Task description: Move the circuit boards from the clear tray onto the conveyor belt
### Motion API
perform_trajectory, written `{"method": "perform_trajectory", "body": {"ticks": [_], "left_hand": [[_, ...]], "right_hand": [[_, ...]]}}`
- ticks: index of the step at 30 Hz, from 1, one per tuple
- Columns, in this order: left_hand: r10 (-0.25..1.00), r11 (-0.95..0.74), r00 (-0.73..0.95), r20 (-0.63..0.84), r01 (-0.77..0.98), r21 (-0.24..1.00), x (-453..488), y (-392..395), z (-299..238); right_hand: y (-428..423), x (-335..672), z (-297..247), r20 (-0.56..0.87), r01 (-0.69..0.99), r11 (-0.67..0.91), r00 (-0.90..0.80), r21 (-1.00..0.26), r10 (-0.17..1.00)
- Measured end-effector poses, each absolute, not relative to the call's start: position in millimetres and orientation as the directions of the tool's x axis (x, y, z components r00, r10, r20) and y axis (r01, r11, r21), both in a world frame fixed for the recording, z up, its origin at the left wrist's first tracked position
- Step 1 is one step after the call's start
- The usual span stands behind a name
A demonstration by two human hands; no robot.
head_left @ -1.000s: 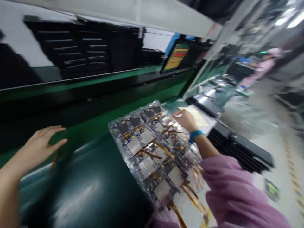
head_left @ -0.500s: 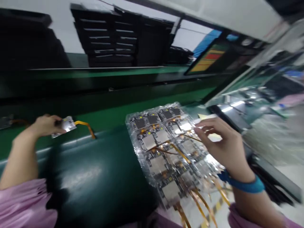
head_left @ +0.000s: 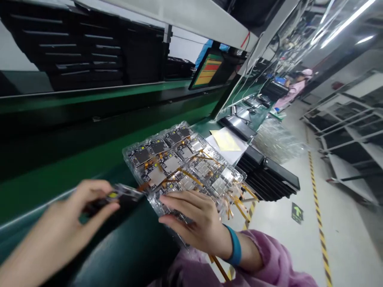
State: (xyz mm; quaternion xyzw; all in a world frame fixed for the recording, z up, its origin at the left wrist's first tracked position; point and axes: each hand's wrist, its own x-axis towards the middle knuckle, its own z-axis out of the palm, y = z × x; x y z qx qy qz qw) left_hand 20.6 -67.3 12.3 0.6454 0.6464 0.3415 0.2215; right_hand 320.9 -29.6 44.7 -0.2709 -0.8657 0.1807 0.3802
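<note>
My left hand (head_left: 92, 209) pinches a small circuit board (head_left: 127, 192) between thumb and fingers, just left of a clear plastic tray (head_left: 127, 153). An orange-brown flex cable at the board's far end points toward the tray. Over the tray's near left part is my right hand (head_left: 194, 221), its thumb and fingers apart, with nothing visible between them. Whether its fingertips touch the boards beneath, I cannot tell. Rows of circuit boards (head_left: 172, 163) with metal shields and orange flex cables lie in the tray; those under my right hand are hidden.
A yellow sheet (head_left: 226, 140) lies on white paper behind the tray. To the right are stacked black devices (head_left: 269, 175). A screen (head_left: 206, 71) stands at the back of the green bench (head_left: 98, 159). A person in pink (head_left: 295, 89) is farther along the bench.
My left hand has brought the circuit board rightward to the tray. My right hand has moved from the tray's far right to its near left. The view has turned right.
</note>
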Motion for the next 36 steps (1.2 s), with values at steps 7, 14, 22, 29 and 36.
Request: {"method": "perform_trajectory", "body": {"ticks": [7, 14, 22, 29, 36], "left_hand": [[0.932, -0.361, 0.199, 0.301, 0.563, 0.744, 103.7, -84.1, 8.6], [0.909, -0.413, 0.319, 0.270, 0.591, 0.692, 112.2, -72.6, -9.2], [0.798, -0.590, 0.456, 0.394, 0.724, 0.357, 106.1, -57.7, -22.0], [0.666, -0.736, 0.653, 0.360, 0.652, 0.179, 117.3, -55.9, -49.3], [0.645, -0.756, 0.687, 0.334, 0.637, 0.150, 120.4, -53.5, -61.6]], "right_hand": [[-32.8, 334.2, 33.4, 0.568, 0.383, 0.729, -0.460, -0.567, 0.683], [-17.5, 360.5, 45.3, 0.339, 0.482, 0.590, -0.512, -0.648, 0.790], [18.9, 377.5, 13.2, -0.113, 0.799, 0.213, -0.329, -0.562, 0.937], [20.6, 362.9, -2.0, -0.209, 0.911, 0.186, -0.277, -0.368, 0.938], [19.6, 355.7, -8.0, -0.186, 0.956, 0.182, -0.227, -0.230, 0.956]]}}
